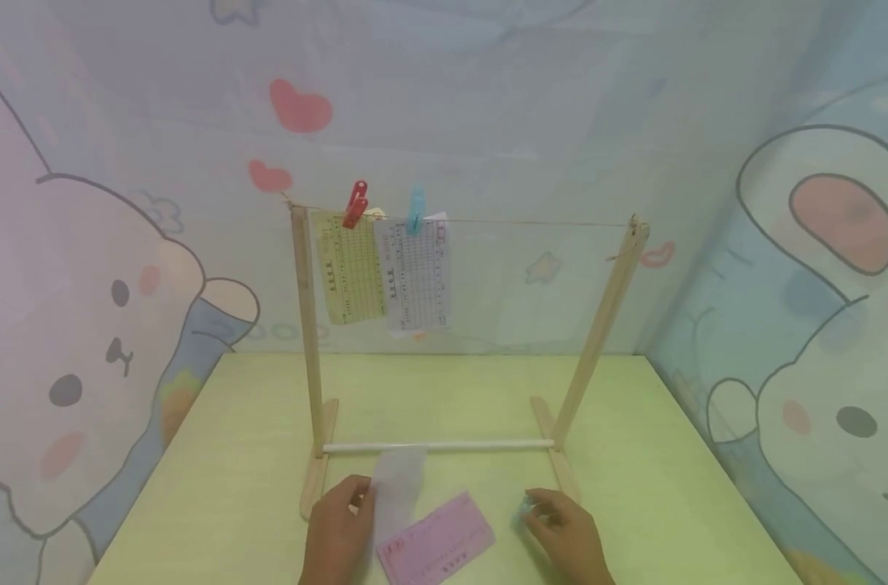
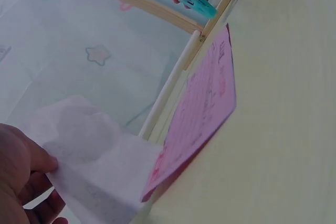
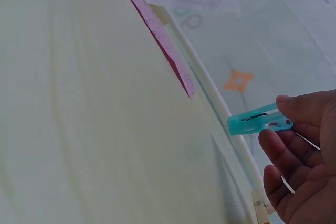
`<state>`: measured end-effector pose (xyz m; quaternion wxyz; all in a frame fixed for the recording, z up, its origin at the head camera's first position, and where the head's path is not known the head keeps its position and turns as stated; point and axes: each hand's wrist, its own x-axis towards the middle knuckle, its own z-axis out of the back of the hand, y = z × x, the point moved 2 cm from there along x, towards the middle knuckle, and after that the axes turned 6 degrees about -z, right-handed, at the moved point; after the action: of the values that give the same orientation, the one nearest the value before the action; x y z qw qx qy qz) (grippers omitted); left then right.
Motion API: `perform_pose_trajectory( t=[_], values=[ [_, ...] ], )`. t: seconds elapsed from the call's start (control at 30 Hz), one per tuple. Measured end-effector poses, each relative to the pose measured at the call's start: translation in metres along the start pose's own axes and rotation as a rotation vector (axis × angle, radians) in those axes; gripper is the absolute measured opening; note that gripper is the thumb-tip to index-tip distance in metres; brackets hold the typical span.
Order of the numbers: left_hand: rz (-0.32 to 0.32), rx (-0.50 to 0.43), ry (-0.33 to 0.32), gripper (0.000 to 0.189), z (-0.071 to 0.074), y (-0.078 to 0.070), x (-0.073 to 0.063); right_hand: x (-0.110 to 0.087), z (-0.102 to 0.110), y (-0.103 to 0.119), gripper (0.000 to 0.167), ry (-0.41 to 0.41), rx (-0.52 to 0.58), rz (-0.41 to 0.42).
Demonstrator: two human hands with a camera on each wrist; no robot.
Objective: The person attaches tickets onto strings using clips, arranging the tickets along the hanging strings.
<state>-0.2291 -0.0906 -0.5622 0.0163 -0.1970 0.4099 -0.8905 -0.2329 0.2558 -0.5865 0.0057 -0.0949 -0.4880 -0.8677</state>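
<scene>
My left hand point(image 1: 339, 524) pinches a thin white paper slip point(image 1: 398, 487) by its edge, lifted above the table; the left wrist view shows the thumb on the paper point(image 2: 94, 156). Between thumb and fingers, my right hand point(image 1: 563, 532) holds a teal clothespin point(image 3: 260, 120) by one end. A pink printed pad of slips point(image 1: 438, 543) lies on the table between the hands. On the string point(image 1: 531, 223), a red clothespin point(image 1: 356, 205) holds a yellowish printed slip point(image 1: 350, 272), and a light blue clothespin point(image 1: 416, 210) holds a white printed slip point(image 1: 418, 276) beside it.
A wooden frame stands on the pale table point(image 1: 195, 487), with a left post point(image 1: 306, 325) and a right post point(image 1: 600, 333). A white rod point(image 1: 487, 444) joins their feet low down, just beyond the hands. Behind hangs a cartoon-printed cloth point(image 1: 487, 106).
</scene>
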Motion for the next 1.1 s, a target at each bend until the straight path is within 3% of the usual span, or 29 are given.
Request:
perform_pose_trajectory(
  t=[0.1,0.23,0.3,0.33,0.53,0.7,0.83,1.0,1.1],
  values=[
    [-0.158,0.025,-0.123,0.009,0.005,-0.008,0.002,-0.001,0.004,0.009,0.030,0.009,0.008,-0.018],
    [-0.407,0.021,-0.279,0.016,0.013,-0.024,0.010,0.005,0.016,0.031,0.032,0.002,0.015,0.063],
    [-0.483,-0.016,-0.317,0.017,0.019,-0.037,0.017,0.013,0.027,0.047,0.030,-0.013,0.040,0.116],
    [-0.492,-0.050,-0.315,0.016,0.023,-0.044,0.021,0.019,0.033,0.057,0.029,-0.017,0.074,0.151],
    [-0.389,-0.289,-0.222,0.006,0.046,-0.097,0.058,0.058,0.077,0.136,0.028,0.005,0.287,0.413],
    [-0.399,-0.389,-0.192,0.006,0.062,-0.144,0.093,0.081,0.104,0.213,0.030,-0.007,0.304,0.604],
    [-0.345,-0.454,-0.146,0.012,0.070,-0.176,0.120,0.097,0.123,0.270,0.030,-0.064,0.260,0.708],
    [-0.230,-0.525,-0.067,0.018,0.077,-0.207,0.145,0.123,0.140,0.327,0.024,-0.132,0.150,0.719],
    [-0.180,-0.571,-0.024,0.019,0.078,-0.216,0.155,0.138,0.145,0.352,0.017,-0.102,0.135,0.663]
  ],
)
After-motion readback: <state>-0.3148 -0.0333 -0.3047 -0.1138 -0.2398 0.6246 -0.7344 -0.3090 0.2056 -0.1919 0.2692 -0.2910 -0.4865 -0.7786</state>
